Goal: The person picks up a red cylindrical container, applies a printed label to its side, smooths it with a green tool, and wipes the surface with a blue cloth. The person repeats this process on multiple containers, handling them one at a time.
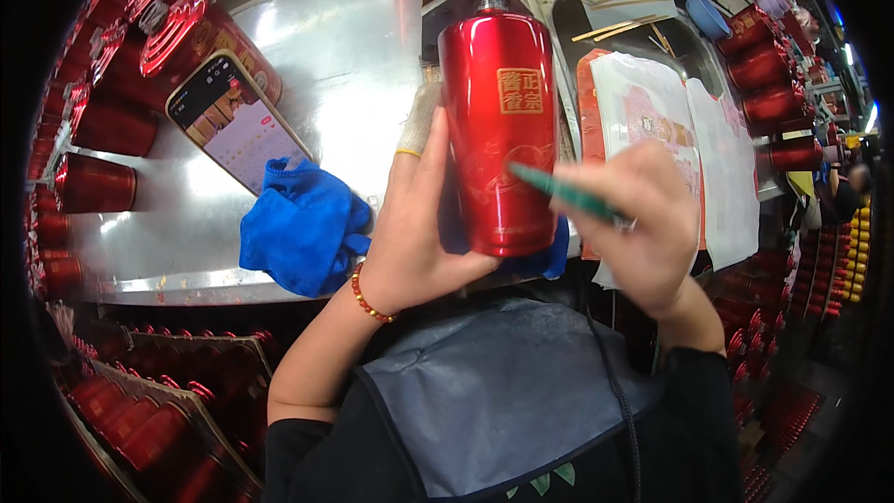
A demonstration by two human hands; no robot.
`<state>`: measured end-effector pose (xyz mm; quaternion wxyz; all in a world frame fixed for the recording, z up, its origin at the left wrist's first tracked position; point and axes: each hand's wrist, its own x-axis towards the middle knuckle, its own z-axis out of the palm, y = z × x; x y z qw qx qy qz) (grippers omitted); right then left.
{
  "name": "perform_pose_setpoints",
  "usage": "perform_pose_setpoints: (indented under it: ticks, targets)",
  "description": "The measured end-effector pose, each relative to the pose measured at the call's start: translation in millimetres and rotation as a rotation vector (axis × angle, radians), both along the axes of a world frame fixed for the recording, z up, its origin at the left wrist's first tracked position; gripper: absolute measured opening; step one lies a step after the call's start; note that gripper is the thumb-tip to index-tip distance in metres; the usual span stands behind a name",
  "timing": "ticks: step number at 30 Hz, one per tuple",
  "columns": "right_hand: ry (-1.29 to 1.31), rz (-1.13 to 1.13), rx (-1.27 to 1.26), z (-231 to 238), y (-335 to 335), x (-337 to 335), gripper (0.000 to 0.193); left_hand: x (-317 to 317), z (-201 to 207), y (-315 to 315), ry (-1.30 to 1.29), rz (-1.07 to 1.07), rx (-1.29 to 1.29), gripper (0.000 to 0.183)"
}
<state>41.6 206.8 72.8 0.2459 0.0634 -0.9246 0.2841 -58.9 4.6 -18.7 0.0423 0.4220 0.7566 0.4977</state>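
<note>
A glossy red bottle (503,168) with a gold square of raised characters and a silver neck lies in front of me, its neck pointing away. My left hand (410,242) grips it, fingers along its left side and thumb by its base. A knitted sleeve with a yellow edge (419,121) covers one of those fingers. My right hand (643,224), blurred by motion, is closed round a slim green pen-like tool (570,194). The tool's tip is over the bottle's lower front; whether it touches cannot be made out.
Left of the bottle, a blue cloth (303,228) and a lit phone (237,116) leaning on a red container (209,42) occupy the metal table (345,65). Printed sheets (643,107), thin sticks (619,28) and a blue bowl (708,16) are to the right. Boxed red bottles (140,424) stand below left.
</note>
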Motion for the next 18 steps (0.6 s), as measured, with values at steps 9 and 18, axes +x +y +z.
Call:
perform_pose_setpoints:
  ticks: [9, 18]
  targets:
    - [-0.295, -0.300, -0.708, -18.9, 26.3, 10.3, 0.022, -3.9, 1.8, -3.2, -0.012, -0.079, -0.089, 0.117]
    - [-0.108, -0.255, -0.417, -16.6, 36.9, 6.4, 0.018, -5.5, -3.9, -3.3, 0.050, -0.069, -0.093, 0.122]
